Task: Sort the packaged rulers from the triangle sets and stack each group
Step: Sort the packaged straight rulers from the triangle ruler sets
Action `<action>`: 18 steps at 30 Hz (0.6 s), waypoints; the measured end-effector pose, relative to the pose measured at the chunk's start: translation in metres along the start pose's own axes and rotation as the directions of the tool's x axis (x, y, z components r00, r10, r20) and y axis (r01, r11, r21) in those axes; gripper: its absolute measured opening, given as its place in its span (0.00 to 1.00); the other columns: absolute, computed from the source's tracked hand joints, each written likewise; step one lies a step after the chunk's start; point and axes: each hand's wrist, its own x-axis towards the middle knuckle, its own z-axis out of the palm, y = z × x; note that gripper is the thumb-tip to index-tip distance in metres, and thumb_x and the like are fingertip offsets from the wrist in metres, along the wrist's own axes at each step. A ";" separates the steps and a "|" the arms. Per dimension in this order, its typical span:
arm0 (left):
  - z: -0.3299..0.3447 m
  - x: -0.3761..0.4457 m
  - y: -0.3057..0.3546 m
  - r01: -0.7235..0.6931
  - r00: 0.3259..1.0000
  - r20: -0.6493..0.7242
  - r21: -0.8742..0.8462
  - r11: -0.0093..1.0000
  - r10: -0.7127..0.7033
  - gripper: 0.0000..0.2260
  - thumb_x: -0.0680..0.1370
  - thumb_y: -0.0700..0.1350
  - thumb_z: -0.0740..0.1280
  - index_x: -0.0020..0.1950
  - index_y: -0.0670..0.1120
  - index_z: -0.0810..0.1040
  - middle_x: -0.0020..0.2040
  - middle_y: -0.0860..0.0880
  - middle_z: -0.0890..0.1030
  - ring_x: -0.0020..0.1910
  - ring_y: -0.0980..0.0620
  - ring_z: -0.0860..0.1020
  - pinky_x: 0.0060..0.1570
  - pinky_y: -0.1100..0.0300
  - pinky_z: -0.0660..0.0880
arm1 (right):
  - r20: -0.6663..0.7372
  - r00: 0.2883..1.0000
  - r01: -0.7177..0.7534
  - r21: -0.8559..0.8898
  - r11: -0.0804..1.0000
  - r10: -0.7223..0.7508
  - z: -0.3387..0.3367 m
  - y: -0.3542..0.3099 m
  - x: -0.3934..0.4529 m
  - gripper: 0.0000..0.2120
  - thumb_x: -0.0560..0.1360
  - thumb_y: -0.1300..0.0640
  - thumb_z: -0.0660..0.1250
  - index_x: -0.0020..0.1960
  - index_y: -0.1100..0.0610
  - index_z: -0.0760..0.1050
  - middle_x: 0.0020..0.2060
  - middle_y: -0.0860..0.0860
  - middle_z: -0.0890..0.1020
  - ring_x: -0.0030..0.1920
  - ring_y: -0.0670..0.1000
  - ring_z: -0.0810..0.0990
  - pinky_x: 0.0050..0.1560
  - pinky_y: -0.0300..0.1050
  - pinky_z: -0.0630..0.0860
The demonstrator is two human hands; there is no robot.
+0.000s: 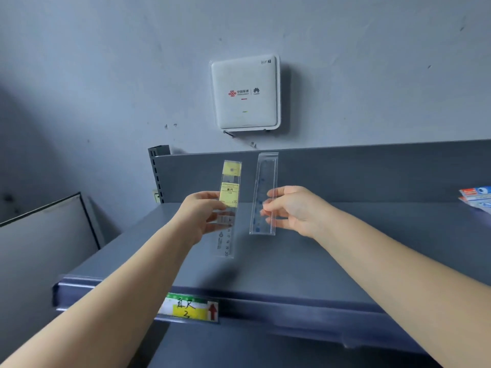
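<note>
Above the grey shelf [305,261], two packaged rulers are held up, one per hand, both upright and side by side, apart from each other. Left hand [202,211] grips the yellow-labelled ruler [229,205] around its middle, fingers curled behind the sleeve, thumb on the front. Right hand [295,208] pinches the clear blue-marked ruler [263,192] at its right edge with fingertips, lower half of the sleeve hanging free. Both forearms reach forward and up from the bottom corners, roughly level. One small pile of red-and-blue packets [477,199] lies at the far right end of the shelf, partly cut off; count unclear. Shelf surface under the hands is bare, with a back panel behind and the front lip carrying one yellow price tag [190,309]. One white router [245,92] is mounted on the wall above. A grey panel [45,229] leans at left.
</note>
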 end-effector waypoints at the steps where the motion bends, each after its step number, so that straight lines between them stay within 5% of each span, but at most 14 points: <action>1: -0.009 0.003 0.000 0.001 1.000 0.006 0.002 1.000 -0.001 0.10 0.76 0.29 0.61 0.47 0.43 0.76 0.44 0.42 0.81 0.38 0.47 0.81 0.25 0.59 0.79 | 0.000 1.000 0.004 -0.003 1.000 -0.004 0.011 0.001 0.002 0.11 0.73 0.74 0.63 0.46 0.58 0.70 0.38 0.54 0.76 0.38 0.52 0.79 0.36 0.43 0.76; 9: -0.052 0.027 -0.013 0.011 0.998 0.065 0.025 1.000 -0.013 0.08 0.77 0.30 0.62 0.49 0.42 0.76 0.45 0.43 0.81 0.40 0.48 0.82 0.29 0.58 0.80 | -0.036 0.999 0.017 -0.061 0.998 -0.019 0.070 0.008 0.013 0.13 0.72 0.74 0.64 0.48 0.59 0.70 0.39 0.55 0.76 0.37 0.51 0.79 0.40 0.43 0.78; 12: -0.062 0.040 -0.021 -0.018 1.000 0.010 0.148 0.989 0.017 0.14 0.76 0.34 0.64 0.61 0.43 0.74 0.53 0.43 0.80 0.46 0.47 0.78 0.41 0.54 0.78 | -0.021 1.000 0.013 -0.101 0.995 -0.015 0.080 0.009 0.021 0.19 0.72 0.71 0.67 0.61 0.62 0.69 0.43 0.54 0.78 0.42 0.51 0.79 0.46 0.45 0.79; 15: -0.071 0.049 -0.024 -0.124 0.987 -0.060 0.312 0.942 0.150 0.21 0.76 0.38 0.65 0.69 0.45 0.68 0.59 0.46 0.75 0.49 0.48 0.73 0.47 0.58 0.70 | -0.081 0.997 -0.051 -0.482 0.875 0.013 0.082 0.012 0.028 0.34 0.72 0.57 0.70 0.72 0.61 0.58 0.64 0.54 0.71 0.55 0.52 0.75 0.59 0.48 0.75; 18: -0.071 0.051 -0.023 -0.219 0.968 -0.011 0.442 0.870 0.250 0.20 0.76 0.38 0.64 0.68 0.45 0.70 0.56 0.48 0.74 0.46 0.51 0.73 0.39 0.62 0.69 | -0.094 0.990 0.002 -0.738 0.675 -0.105 0.074 0.013 0.032 0.31 0.74 0.54 0.67 0.72 0.58 0.58 0.67 0.53 0.67 0.53 0.53 0.74 0.58 0.47 0.72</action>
